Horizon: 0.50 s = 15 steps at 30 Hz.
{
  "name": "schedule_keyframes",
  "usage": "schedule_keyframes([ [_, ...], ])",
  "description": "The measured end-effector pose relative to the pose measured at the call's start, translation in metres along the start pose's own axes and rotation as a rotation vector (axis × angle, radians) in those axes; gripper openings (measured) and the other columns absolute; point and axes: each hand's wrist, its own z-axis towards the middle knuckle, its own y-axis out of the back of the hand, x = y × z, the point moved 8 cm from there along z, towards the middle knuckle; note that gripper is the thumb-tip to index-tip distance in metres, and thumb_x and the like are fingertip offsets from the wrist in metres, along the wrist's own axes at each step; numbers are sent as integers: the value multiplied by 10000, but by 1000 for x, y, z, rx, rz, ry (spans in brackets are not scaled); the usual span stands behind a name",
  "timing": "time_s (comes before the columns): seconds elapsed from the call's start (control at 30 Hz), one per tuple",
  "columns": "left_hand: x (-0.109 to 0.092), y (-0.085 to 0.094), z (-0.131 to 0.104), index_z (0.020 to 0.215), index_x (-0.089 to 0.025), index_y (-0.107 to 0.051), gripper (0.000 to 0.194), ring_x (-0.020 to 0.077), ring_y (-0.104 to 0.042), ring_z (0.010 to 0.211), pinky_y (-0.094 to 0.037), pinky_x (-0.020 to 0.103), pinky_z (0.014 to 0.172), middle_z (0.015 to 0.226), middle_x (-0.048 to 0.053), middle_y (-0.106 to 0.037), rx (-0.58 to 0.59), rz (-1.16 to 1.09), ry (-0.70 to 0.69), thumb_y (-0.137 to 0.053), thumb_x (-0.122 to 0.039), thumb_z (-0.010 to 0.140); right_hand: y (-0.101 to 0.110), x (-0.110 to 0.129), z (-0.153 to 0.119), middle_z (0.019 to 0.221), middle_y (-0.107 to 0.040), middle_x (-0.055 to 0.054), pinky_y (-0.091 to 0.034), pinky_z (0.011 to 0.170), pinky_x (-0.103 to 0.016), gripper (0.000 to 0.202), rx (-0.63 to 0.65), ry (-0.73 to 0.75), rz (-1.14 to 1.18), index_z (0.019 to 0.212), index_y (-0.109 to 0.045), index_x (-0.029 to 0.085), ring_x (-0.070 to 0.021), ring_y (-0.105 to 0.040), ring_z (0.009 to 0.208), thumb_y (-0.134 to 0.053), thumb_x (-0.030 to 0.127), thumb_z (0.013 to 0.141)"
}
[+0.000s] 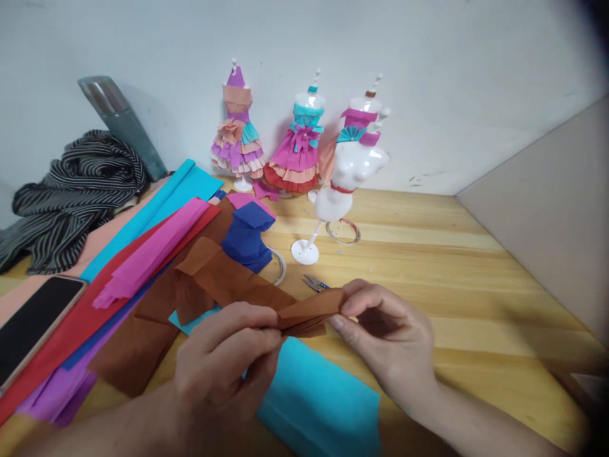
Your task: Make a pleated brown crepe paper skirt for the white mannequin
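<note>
A strip of brown crepe paper point(311, 312) is stretched between my two hands, gathered into folds. My left hand point(233, 355) pinches the folded part, its fingertips partly hidden behind the knuckles. At the other end, my right hand point(387, 336) grips the paper between thumb and fingers. The strip's long tail runs back left over more brown paper. Below the hands lies a turquoise sheet point(323, 400). Small thread snips point(314, 283) rest just behind the strip. A bare white mini dress form point(354, 168) with a red band at its waist leans beyond them.
Three dress forms point(238, 133) in paper dresses stand along the wall. Coloured paper point(137, 222), a phone point(40, 324), a striped cloth point(80, 190) and a bottle point(126, 130) fill the left. Rolls of tape point(343, 232) lie on the wooden table point(476, 285).
</note>
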Motion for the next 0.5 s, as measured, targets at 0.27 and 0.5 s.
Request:
schedule_keyframes([
  [0.27, 1, -2, 3, 755, -180, -602, 148, 91, -699, 681, -550, 126, 598, 756, 10, -712, 8, -58, 27, -571, -45, 808, -2, -3, -1, 651, -599, 14, -489, 535, -223, 142, 6, 23, 32, 716, -619, 220, -127, -587, 628, -710, 120, 759],
  [0.5, 1, -4, -1, 914, -190, -636, 175, 98, -683, 685, -562, 165, 598, 790, 9, -708, -3, -9, -4, -545, -51, 857, -2, -4, -5, 712, -631, -21, -499, 565, -274, 97, 29, 104, -36, 804, -662, 221, -157, -601, 673, -677, 125, 797],
])
